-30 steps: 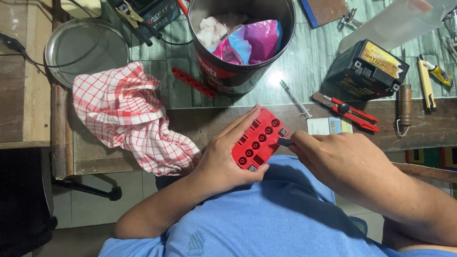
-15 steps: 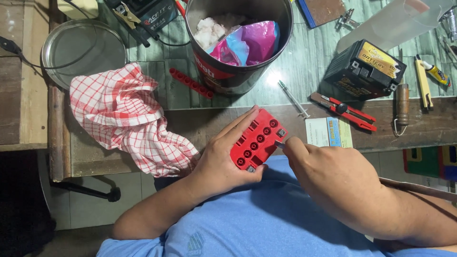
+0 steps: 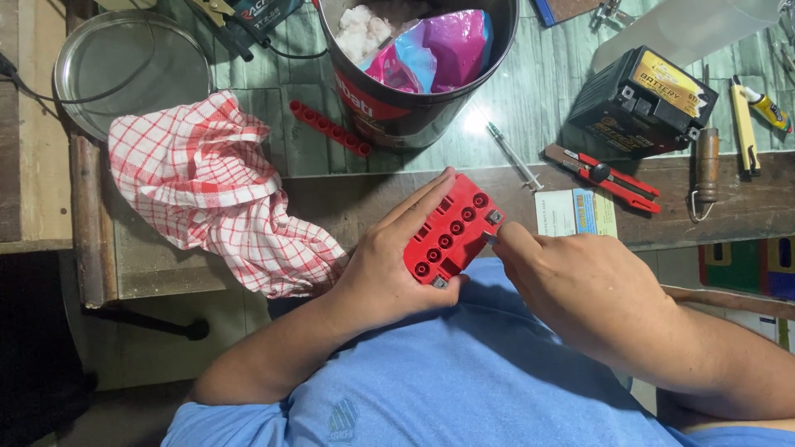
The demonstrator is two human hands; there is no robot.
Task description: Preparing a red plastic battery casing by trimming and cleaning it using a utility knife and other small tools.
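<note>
Green-painted plank workbench (image 3: 530,99) fills the top of my feed, with a darker wooden edge running along the front, and it's pretty cluttered. From where I'm watching, the left hand (image 3: 389,269) is cupped under and around a red plastic block (image 3: 454,229) with two rows of round holes in it, fingers laid flat along its upper-left side and the thumb tucked under the lower end. The block sits just off the front edge of the bench, over the person's blue shirt (image 3: 431,381). Its long axis runs diagonally, low end toward the belly at lower left, high end pointing up and right toward the bench. The holed face is turned up at the camera.

The right hand (image 3: 580,285) is closed down into a pinch, fingertips pressed against the block's right edge near a small grey metal piece. I can't tell if it's actually gripping something tiny there.

Other stuff: a red and white checked cloth (image 3: 215,194) bunched up on the left, a dark metal bucket (image 3: 414,74) with pink and blue plastic bags stuffed in it, a thin red strip (image 3: 330,128) lying beside the bucket, a syringe (image 3: 513,156), a red utility knife (image 3: 603,176), a small black battery (image 3: 642,99), and a round metal lid (image 3: 124,70) top left.
</note>
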